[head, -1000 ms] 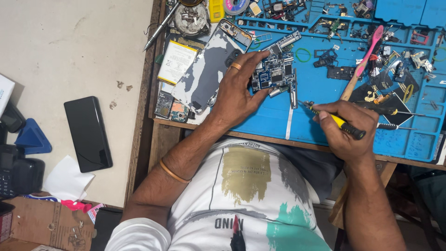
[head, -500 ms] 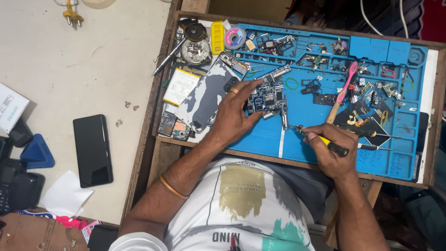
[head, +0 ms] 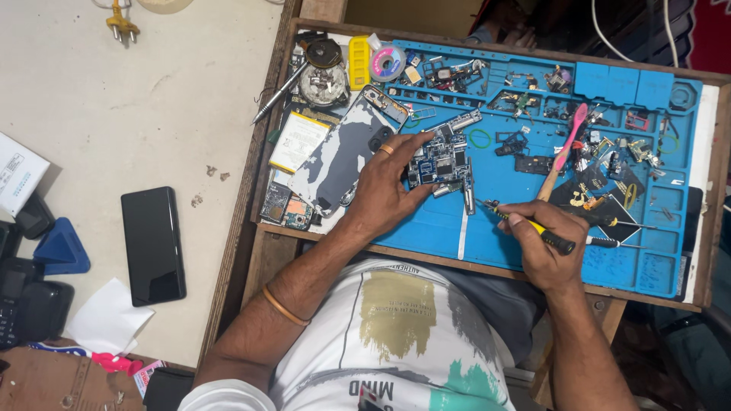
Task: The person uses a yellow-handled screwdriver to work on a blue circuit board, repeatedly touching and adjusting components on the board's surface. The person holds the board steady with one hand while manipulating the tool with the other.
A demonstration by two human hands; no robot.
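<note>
My left hand (head: 384, 186) presses down on a small phone circuit board (head: 439, 160) lying on a blue repair mat (head: 518, 186); a ring sits on one finger. My right hand (head: 544, 247) grips a yellow-and-black screwdriver (head: 533, 225), its tip pointing left toward the board's lower right edge. A metal tweezer (head: 463, 228) lies on the mat between both hands. An opened phone back with a battery (head: 335, 152) lies just left of my left hand.
A pink toothbrush (head: 563, 152) lies on the mat among several small parts and screws. A black phone (head: 152, 245) rests on the white table at left, near a blue pick (head: 59, 250) and paper. Solder wire roll (head: 387, 62) sits at the mat's top.
The view has shifted so the bench sits lower in the frame. Both hands keep their hold; the screwdriver tip stays near the board.
</note>
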